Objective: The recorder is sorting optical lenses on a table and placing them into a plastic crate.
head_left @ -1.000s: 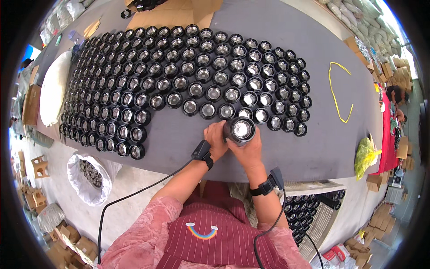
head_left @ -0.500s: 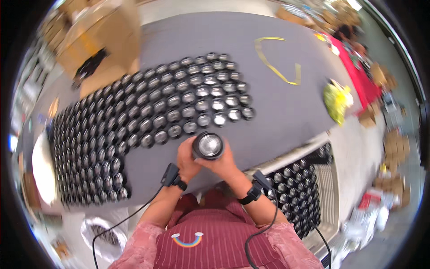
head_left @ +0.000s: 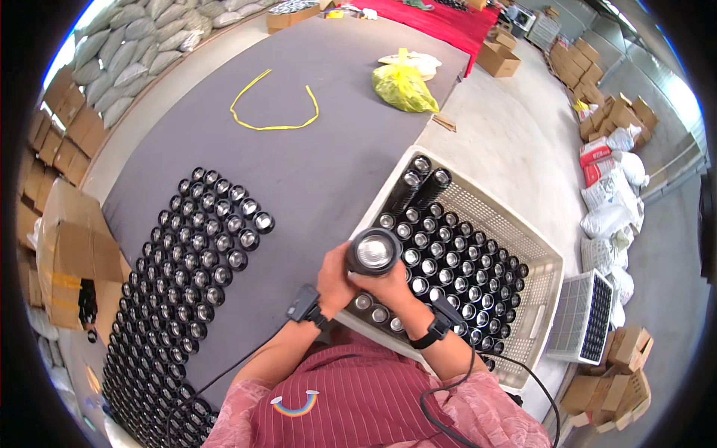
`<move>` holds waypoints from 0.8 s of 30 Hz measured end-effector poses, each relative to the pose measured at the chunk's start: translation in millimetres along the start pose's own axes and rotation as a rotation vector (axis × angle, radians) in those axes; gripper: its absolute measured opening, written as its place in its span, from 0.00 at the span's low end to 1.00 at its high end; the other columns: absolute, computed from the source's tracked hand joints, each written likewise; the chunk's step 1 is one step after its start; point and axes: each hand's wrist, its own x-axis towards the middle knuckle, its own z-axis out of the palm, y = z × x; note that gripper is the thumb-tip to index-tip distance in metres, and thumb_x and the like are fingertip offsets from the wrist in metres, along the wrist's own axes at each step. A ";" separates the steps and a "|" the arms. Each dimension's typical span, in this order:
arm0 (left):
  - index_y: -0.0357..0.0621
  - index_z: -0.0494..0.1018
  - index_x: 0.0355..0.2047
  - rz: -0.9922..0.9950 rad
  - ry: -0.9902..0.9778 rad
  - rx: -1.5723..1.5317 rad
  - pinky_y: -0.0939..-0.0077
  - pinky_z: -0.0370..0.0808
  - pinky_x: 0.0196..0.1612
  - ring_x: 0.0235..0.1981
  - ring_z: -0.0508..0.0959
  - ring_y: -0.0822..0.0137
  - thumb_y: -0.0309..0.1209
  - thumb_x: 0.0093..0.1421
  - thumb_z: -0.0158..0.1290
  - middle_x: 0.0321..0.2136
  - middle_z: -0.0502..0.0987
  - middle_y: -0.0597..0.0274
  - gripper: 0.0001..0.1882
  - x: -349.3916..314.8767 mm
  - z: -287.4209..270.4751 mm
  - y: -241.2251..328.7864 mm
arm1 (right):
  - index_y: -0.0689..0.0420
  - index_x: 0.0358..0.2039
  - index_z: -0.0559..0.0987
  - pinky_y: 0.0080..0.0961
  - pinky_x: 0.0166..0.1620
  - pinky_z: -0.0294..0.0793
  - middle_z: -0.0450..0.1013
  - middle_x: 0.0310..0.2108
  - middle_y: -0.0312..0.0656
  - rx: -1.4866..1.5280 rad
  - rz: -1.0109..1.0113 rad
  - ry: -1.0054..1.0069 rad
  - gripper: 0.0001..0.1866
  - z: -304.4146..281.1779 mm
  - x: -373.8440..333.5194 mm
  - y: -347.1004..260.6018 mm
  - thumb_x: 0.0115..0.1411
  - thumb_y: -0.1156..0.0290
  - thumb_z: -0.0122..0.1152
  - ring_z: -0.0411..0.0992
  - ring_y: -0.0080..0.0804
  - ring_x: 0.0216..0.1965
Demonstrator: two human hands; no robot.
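Observation:
A black flashlight [head_left: 373, 252] with a round, shiny reflector stands lens-up between my two hands. My left hand [head_left: 336, 278] wraps its left side, and my right hand [head_left: 390, 290] closes round it from below right. Both hold it over the table's near right edge, beside a cream plastic crate [head_left: 551, 280]. Many similar flashlights [head_left: 464, 270] stand packed upright in the crate, with a few leaning at its far left corner. To the left, tight rows of flashlights [head_left: 196, 257] stand lens-up on the grey-covered table [head_left: 314, 168].
A yellow strap [head_left: 275, 128] and a tied yellow bag [head_left: 403, 88] lie farther up the table. An opened cardboard box [head_left: 75, 250] is at the left. Another crate [head_left: 573, 317] stands on the floor at right, near white sacks [head_left: 603, 213]. Cables trail from both wrists.
My view has swung to the right, bringing the crate in front of me. Both hands still hold the flashlight and have come from the table rows to the crate's edge.

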 end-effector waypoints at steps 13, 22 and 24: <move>0.35 0.66 0.57 0.035 -0.272 0.198 0.57 0.67 0.61 0.58 0.68 0.43 0.30 0.50 0.64 0.58 0.67 0.43 0.34 7.9 -17.8 27.2 | 0.60 0.55 0.69 0.27 0.49 0.74 0.75 0.46 0.39 -0.100 -0.006 0.445 0.38 -182.3 106.4 146.1 0.42 0.78 0.76 0.74 0.28 0.45; 0.34 0.69 0.53 -0.182 -0.053 0.442 0.57 0.68 0.60 0.57 0.71 0.44 0.21 0.50 0.59 0.56 0.70 0.42 0.27 -67.8 -103.9 21.9 | 0.59 0.55 0.69 0.29 0.54 0.70 0.73 0.49 0.40 0.008 0.005 0.490 0.38 -196.6 177.1 218.0 0.41 0.78 0.76 0.72 0.31 0.48; 0.35 0.70 0.53 -0.229 -0.069 0.439 0.58 0.68 0.60 0.57 0.72 0.45 0.20 0.50 0.59 0.55 0.71 0.42 0.27 -82.9 -106.2 22.1 | 0.60 0.55 0.68 0.30 0.54 0.70 0.73 0.50 0.41 -0.074 0.076 0.454 0.39 -203.1 182.6 231.3 0.41 0.78 0.76 0.72 0.32 0.49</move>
